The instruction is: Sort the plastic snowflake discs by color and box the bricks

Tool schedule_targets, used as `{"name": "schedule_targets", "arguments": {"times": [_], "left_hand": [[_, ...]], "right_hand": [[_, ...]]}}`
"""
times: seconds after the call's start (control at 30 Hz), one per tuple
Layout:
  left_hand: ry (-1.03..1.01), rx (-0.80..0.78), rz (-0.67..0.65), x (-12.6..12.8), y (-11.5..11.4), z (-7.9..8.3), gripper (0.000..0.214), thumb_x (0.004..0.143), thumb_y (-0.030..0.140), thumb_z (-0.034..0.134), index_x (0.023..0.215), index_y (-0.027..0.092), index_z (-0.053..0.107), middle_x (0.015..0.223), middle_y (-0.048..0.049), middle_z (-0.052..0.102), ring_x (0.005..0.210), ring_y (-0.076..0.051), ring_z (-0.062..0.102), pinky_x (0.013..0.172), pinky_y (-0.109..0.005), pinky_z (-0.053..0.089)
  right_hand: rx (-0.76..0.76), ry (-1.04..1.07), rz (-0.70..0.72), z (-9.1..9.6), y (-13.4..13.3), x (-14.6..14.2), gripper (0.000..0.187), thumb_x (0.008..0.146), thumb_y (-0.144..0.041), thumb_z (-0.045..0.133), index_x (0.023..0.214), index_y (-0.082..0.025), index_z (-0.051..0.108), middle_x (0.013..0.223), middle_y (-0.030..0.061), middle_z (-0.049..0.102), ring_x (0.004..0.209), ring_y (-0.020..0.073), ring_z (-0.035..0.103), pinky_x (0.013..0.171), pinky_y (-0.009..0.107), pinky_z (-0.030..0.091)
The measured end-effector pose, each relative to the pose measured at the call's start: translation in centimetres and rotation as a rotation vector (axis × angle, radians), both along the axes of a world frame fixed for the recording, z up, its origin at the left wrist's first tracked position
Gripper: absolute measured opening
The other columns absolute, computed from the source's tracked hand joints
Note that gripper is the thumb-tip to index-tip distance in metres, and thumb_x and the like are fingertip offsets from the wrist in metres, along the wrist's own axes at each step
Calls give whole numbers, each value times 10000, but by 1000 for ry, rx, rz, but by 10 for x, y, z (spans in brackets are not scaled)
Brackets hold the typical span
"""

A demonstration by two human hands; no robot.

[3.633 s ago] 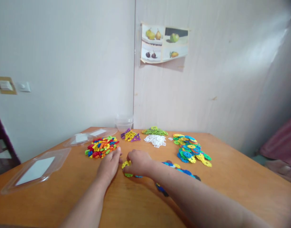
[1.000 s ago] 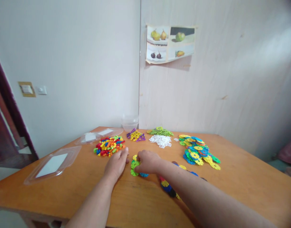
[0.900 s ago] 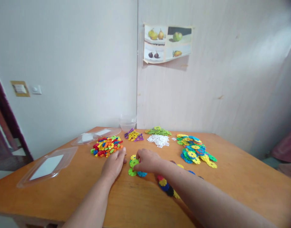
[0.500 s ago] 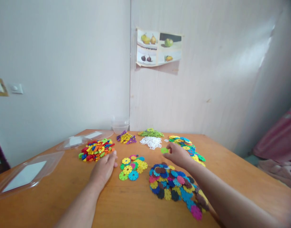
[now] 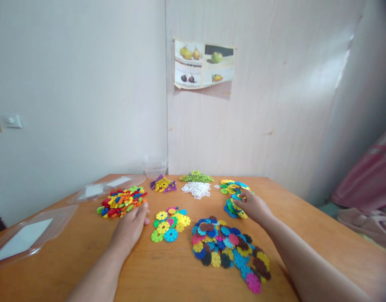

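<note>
My left hand [image 5: 132,224] rests on its side on the table, fingers loosely extended and holding nothing, close to a heap of red, yellow, orange and green building pieces [image 5: 122,202]. Right of it lies a small group of flower-shaped plastic discs [image 5: 170,226]. My right hand [image 5: 254,206] reaches over another group of colourful flower discs [image 5: 234,205]. Its thumb and fingers look apart at these discs, though the fingertips are partly lost among them. A larger pile of dark, blue, yellow and pink flower discs [image 5: 226,241] spreads nearer to me, left of my right forearm.
Purple and yellow pieces [image 5: 163,184], green pieces [image 5: 196,176] and white square frames [image 5: 196,189] lie at the back. A clear plastic bowl [image 5: 155,167] stands near the wall. Clear plastic lids with white labels [image 5: 23,239] lie at left.
My right hand has moved to the right, onto the far-right disc group. The single green disc near its fingertips no longer lies in that spot. My left hand stays put; the view shifted slightly.
</note>
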State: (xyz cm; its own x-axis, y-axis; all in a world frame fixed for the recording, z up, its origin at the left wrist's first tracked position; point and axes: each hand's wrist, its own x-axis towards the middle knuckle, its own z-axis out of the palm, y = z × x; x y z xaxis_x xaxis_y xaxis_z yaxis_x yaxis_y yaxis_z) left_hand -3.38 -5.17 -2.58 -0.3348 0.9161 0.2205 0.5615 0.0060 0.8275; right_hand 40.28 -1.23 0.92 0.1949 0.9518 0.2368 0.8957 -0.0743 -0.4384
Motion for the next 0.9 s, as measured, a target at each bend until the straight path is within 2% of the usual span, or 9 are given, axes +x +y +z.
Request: {"name": "schedule_targets", "arguments": {"times": [0.13, 0.27, 0.4, 0.53, 0.67, 0.9], "left_hand": [[-8, -19, 7, 3, -2, 4, 659, 846, 744, 365, 933, 193, 715, 774, -71, 744, 807, -277, 687, 783, -380, 482], [3, -9, 9, 7, -5, 6, 646, 852, 731, 368, 898, 188, 715, 757, -75, 741, 788, -275, 686, 775, -373, 470], [6, 5, 4, 9, -7, 8, 629, 863, 718, 361, 891, 197, 712, 737, -64, 734, 779, -267, 685, 752, -357, 458], [24, 6, -5, 12, -10, 10, 611, 876, 704, 349, 890, 209, 708, 732, -51, 733, 787, -259, 684, 751, -346, 448], [43, -6, 0, 13, -11, 11, 603, 882, 695, 336, 864, 217, 704, 741, -51, 735, 776, -253, 682, 719, -335, 446], [-47, 20, 33, 14, -11, 9, 583, 883, 679, 340, 882, 219, 697, 723, -51, 734, 745, -252, 679, 697, -334, 448]], "right_hand": [[21, 2, 116, 9, -6, -30, 341, 834, -457, 578, 1035, -196, 666, 848, 41, 694, 746, 179, 628, 583, 243, 338], [45, -16, 323, 19, -11, -77, 248, 813, -367, 612, 983, -204, 689, 845, 24, 699, 737, 155, 614, 603, 235, 351], [-32, -115, 489, 23, -4, -126, 232, 817, -314, 599, 1005, -236, 711, 909, 12, 723, 796, 154, 628, 628, 230, 372], [-93, -170, 539, 21, 13, -168, 253, 804, -298, 610, 1014, -248, 743, 998, 30, 742, 891, 186, 652, 672, 243, 406], [-138, -211, 574, 16, 28, -197, 262, 781, -296, 638, 1005, -248, 764, 1049, 52, 747, 946, 219, 664, 714, 262, 443], [-197, -230, 592, 8, 45, -214, 169, 721, -210, 672, 840, -244, 786, 899, 38, 757, 840, 200, 678, 667, 244, 448]]}}
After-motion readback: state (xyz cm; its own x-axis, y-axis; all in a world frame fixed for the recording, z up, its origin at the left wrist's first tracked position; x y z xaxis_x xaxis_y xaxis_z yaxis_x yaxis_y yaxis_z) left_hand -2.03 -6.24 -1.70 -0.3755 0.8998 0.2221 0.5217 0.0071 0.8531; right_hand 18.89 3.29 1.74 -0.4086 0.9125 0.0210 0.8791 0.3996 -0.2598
